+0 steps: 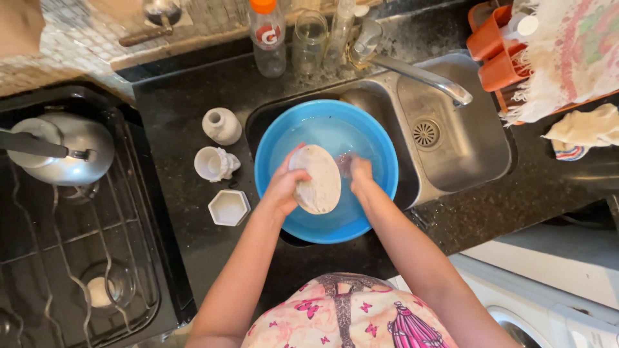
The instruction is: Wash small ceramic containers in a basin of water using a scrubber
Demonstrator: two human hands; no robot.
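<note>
Two bare hands work over a blue basin (371,138) of clear water set in the left part of a steel sink (464,145). Left hand (282,187) is clamped on the edge of an oval, off-white flat piece (317,179), fingers wrapped round its near rim, holding it tilted above the water. Its surface is pale, matt and faintly mottled with grey. Right hand (358,173) sits just beside the piece's far edge, fingers partly under water; whether it grips anything cannot be told.

Outward on the dark speckled counter, left of the basin, stand three small white pieces: a rounded vase (221,125), a shell-like cup (216,164) and a hexagonal dish (228,207), each apart from the others. Further left, a steel kettle (61,148) rests on a black hob (129,270).

Behind the basin, a tap (422,76) reaches over the sink's drain side. A clear bottle with an orange cap (267,38) and a glass jar (310,35) stand at the wall. An orange rack (493,45) with a fringed cloth (567,51) sits right.
</note>
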